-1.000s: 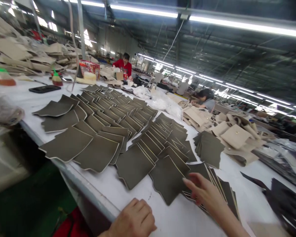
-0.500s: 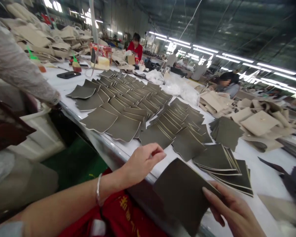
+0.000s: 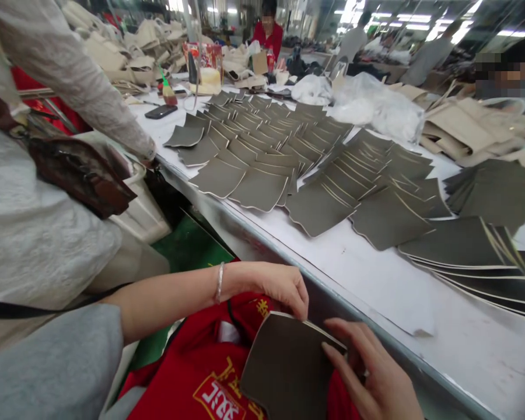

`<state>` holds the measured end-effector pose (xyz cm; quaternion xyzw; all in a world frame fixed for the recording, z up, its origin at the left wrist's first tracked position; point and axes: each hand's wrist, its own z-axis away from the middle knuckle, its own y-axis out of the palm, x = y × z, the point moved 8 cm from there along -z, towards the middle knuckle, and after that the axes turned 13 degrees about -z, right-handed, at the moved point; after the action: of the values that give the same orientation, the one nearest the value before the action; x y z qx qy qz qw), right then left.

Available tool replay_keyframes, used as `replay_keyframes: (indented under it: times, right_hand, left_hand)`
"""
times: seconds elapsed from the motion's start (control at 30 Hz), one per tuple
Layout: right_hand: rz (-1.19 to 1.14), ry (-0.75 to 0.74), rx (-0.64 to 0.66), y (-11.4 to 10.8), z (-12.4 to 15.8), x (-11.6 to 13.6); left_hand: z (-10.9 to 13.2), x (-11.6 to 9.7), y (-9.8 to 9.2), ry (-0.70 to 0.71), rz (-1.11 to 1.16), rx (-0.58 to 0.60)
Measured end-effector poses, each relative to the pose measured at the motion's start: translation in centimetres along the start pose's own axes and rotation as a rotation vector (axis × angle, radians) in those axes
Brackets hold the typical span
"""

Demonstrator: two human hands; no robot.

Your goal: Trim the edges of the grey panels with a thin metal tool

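Observation:
In my right hand (image 3: 367, 370) is a dark olive-grey leather-like piece (image 3: 289, 364) with a pale cut edge, gripped by its right side between thumb and fingers. It is tilted above my lap, in front of the table edge. Curled down at the piece's upper edge is my left hand (image 3: 282, 287), a silvery bangle on its wrist; its fingertips are mostly hidden, and what they pinch cannot be made out. Similar dark pieces (image 3: 262, 188) lie in overlapping rows on the white-covered table (image 3: 376, 291), with a fanned stack (image 3: 464, 248) at the right.
A red apron (image 3: 188, 373) covers my lap. At left stands another person, a lace sleeve (image 3: 91, 81) reaching to the table edge by a white bin (image 3: 144, 213). Farther back are a phone (image 3: 161, 111), a green-tipped bottle (image 3: 168, 93), plastic bags (image 3: 385, 105) and beige pieces (image 3: 468, 125).
Both hands and the dark piece have come down and back from the table's edge to above my lap. My left hand has moved to the piece's upper edge. The view has tilted down.

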<state>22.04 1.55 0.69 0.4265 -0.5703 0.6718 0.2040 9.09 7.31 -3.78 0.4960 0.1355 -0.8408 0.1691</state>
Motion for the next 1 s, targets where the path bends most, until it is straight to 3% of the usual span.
replay_keyframes:
  times: [0.1,0.2,0.5,0.6,0.73,0.83,0.9,1.0]
  right_hand:
    - [0.271,-0.287,-0.147,0.3,0.2,2.5]
    - [0.355,-0.382,-0.176,1.6,0.0,3.8]
    - [0.437,-0.430,-0.169,3.1,0.2,4.7]
    - [0.437,-0.412,-0.135,3.7,0.4,4.3]
    - [0.358,-0.401,-0.064,4.7,0.5,3.8]
    - [0.324,-0.391,-0.044,4.8,0.1,3.2]
    - [0.301,-0.378,-0.008,4.8,-0.4,2.6]
    - [0.285,-0.353,0.083,4.6,-1.1,2.5]
  left_hand:
    - [-0.3,1.0,0.3,-0.051,0.091,-0.003]
    - [-0.3,1.4,0.4,-0.076,0.138,-0.025]
    - [1.1,1.1,0.9,-0.112,0.088,-0.162]
    - [1.4,0.8,1.2,-0.081,-0.055,-0.200]
    - [1.0,1.4,1.4,-0.053,-0.327,-0.165]
    - [0.7,1.6,1.3,-0.007,-0.316,-0.159]
    - [0.7,1.0,1.2,0.036,-0.371,-0.169]
    - [1.0,-0.9,0.7,0.078,-0.652,-0.211]
